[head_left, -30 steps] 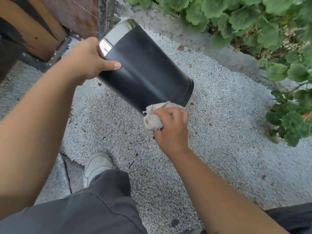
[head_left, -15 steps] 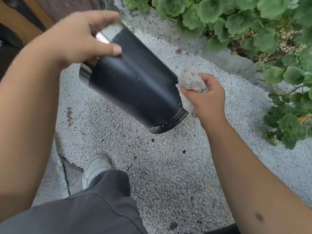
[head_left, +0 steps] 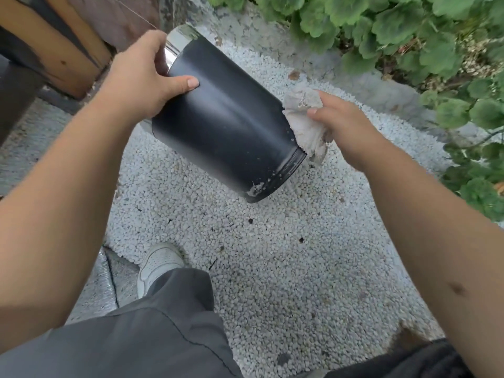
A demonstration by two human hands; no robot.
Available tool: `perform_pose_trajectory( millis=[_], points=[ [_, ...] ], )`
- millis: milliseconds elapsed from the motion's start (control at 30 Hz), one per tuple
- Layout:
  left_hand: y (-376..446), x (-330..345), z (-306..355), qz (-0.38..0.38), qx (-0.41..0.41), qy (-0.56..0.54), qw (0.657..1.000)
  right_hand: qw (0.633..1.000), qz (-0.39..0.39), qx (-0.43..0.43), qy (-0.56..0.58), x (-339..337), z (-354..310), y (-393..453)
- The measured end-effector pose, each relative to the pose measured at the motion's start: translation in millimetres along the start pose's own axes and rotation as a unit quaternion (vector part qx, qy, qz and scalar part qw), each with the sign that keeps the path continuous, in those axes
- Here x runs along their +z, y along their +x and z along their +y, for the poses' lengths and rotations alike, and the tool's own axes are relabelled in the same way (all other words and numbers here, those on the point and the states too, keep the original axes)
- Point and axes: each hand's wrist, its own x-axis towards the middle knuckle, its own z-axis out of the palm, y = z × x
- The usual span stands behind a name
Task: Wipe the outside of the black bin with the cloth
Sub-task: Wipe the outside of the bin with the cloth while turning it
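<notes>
Gripping the black bin (head_left: 226, 124) near its shiny metal rim (head_left: 177, 42), the left hand (head_left: 139, 77) holds it off the ground, thumb laid flat along the dark side and the fingers curled over the rim edge. The bin is tilted, its open end up toward the wooden wall (head_left: 68, 42) and its base down toward the lower right, above the white gravel (head_left: 272, 268). Pale smears and specks show on the wall close to the base.

The right hand (head_left: 343, 126) is closed around a crumpled grey cloth (head_left: 305, 118), which presses against the bin's far side near the base; a loose end of the cloth hangs below the hand.

Green leafy plants (head_left: 409, 31) fill the upper right behind a pale concrete edging (head_left: 368, 88). Lower in the view are a grey trouser leg (head_left: 152, 328) and a white shoe (head_left: 158, 264) planted on the gravel.
</notes>
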Motion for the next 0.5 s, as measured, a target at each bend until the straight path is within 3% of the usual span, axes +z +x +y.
perform_pose_trajectory(
  millis=[133, 367, 500],
  points=[
    [-2.1, 1.9, -1.5, 0.002, 0.016, -0.021, 1.000, 0.990, -0.035, -0.001, -0.136, -17.1, -8.5, 8.3],
    [-2.6, 4.1, 1.3, -0.007, 0.013, -0.043, 0.999, 0.983, -0.090, 0.028, -0.158, -22.5, -17.8, 14.7],
    [-0.6, 6.4, 1.1, 0.000, 0.017, -0.046, 0.999, 0.987, -0.050, -0.023, -0.150, -21.6, -13.5, 4.4]
  ],
)
